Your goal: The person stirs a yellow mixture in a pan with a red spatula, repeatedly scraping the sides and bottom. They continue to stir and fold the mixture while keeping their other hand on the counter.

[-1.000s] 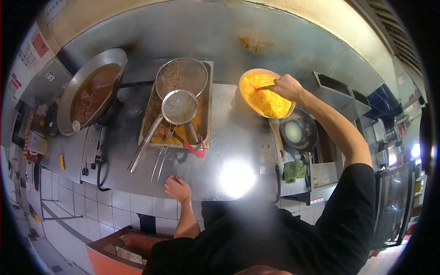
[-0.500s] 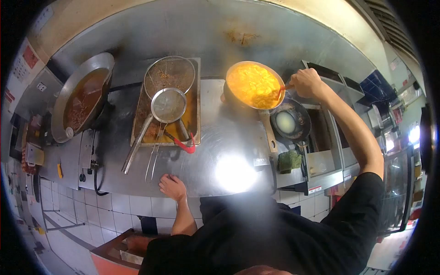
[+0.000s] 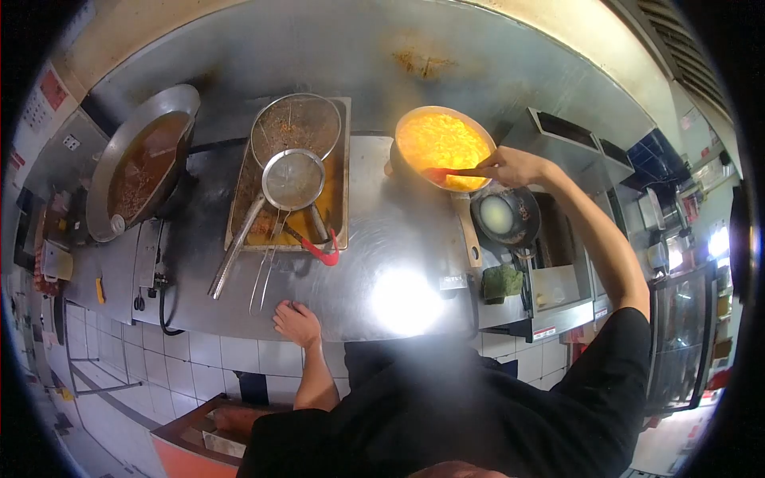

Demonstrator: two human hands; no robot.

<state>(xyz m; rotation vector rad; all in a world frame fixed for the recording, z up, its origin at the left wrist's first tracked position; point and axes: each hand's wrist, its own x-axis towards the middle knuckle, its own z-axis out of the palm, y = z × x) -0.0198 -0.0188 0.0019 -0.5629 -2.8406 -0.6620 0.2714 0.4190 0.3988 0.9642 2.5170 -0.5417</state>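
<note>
My right hand (image 3: 516, 167) is closed round the dark handle of a red-ended spatula (image 3: 451, 173). The spatula's red end rests in the front left part of a pan (image 3: 464, 209) of bright yellow, egg-like food (image 3: 442, 143). My left hand (image 3: 298, 323) lies at the front edge of the steel counter (image 3: 358, 275), fingers loosely spread, holding nothing. Just above it are the tips of metal tongs (image 3: 263, 279). A small dark pan (image 3: 526, 219) with a pale round thing in it sits beside the yellow pan, at its lower right.
A large wok (image 3: 115, 171) of brown liquid stands at the left. Two strainers (image 3: 293, 180) lie over a rectangular tray (image 3: 343, 159), beside a red-tipped utensil (image 3: 320, 255). A green pad (image 3: 502, 282) lies at the right, next to an open steel well (image 3: 556, 239).
My right hand has moved a little left and down, sweeping the spatula's red end from the pan's right side to its front left. My left hand has barely moved.
</note>
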